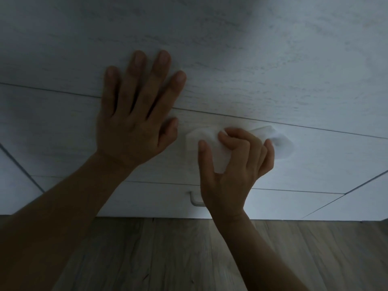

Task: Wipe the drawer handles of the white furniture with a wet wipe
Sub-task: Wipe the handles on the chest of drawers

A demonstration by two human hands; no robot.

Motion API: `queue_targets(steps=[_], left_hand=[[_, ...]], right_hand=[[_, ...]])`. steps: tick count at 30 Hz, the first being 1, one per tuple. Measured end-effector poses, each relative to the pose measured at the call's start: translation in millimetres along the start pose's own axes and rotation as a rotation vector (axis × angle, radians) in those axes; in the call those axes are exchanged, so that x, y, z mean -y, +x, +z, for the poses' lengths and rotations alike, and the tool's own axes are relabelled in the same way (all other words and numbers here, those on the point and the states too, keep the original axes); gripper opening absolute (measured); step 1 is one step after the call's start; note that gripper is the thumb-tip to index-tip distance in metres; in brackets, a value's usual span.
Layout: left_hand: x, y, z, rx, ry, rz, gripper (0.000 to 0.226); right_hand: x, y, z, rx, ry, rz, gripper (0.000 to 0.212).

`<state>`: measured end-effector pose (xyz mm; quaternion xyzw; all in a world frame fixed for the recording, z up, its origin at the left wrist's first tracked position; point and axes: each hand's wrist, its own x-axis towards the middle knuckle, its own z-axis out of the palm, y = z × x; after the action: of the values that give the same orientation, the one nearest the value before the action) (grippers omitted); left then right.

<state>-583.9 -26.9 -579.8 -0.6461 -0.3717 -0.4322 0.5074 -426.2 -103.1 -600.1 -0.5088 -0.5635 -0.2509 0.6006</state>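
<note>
- The wipe (216, 158) is lying bunched against the top drawer front (325, 160), just under the furniture's top edge. Its long axis is running left to right along that edge, with one end showing left of the thumb and the other poking out right of the fingers.
- The right hand (235, 169) is gripping the wipe, fingers curled over it and thumb pressing its left part. Whatever is sitting under the wipe is hidden.
- The left hand (134, 122) is resting flat on the top (252, 59), fingers straight and spread and holding nothing, thumb hanging over the edge.
- A lower handle (196, 200) is showing on the drawer beneath, partly covered by the right wrist.
- The white, wood-grained furniture is standing on a wood floor (168, 259); the room is looking dim.
</note>
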Motion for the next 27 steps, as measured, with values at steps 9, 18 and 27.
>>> queue_targets(steps=[9, 18, 27], left_hand=[[1, 2, 0, -0.004, -0.017, 0.011, 0.063], [1, 1, 0, -0.012, -0.013, 0.014, 0.062], [0, 0, 0, -0.007, -0.005, -0.003, 0.063]], right_hand=[[5, 6, 5, -0.052, -0.050, 0.100, 0.016], [6, 6, 9, -0.047, -0.043, 0.073, 0.020], [-22, 16, -10, 0.047, 0.001, -0.286, 0.011]])
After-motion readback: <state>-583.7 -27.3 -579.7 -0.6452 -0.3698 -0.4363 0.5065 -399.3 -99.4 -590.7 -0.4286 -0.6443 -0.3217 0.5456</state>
